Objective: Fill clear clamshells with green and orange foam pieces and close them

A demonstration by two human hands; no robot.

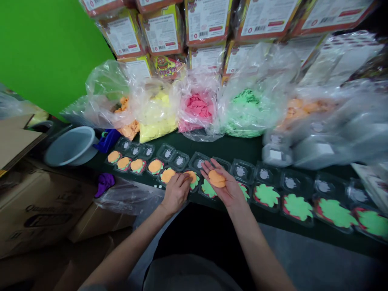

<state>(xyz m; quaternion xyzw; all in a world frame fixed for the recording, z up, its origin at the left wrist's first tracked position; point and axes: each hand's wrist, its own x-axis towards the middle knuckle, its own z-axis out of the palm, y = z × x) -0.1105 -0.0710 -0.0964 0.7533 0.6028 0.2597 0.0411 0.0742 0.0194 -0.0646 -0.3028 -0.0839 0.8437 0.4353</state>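
My left hand (176, 189), with its fingers pressed together, is at an orange candy disc (192, 177) that lies over a green leaf-shaped piece in an open clear plastic box. Palm up, my right hand (228, 193) holds a few stacked orange candy discs (216, 178), its fingers stretched out. Boxes left of my hands carry orange discs on top, such as this orange disc (155, 166). On the right, the boxes show green leaf-shaped pieces (266, 195) over red ones. The box beneath my right hand is partly hidden.
Behind the row stand clear bags of orange pieces (129, 130), yellow pieces (157, 126), pink pieces (198, 107) and green pieces (245, 117). A grey basin (71, 147) and blue tape dispenser (108, 139) are left; stacked plastic boxes (321, 151) are right. Printed packages (162, 32) rise behind.
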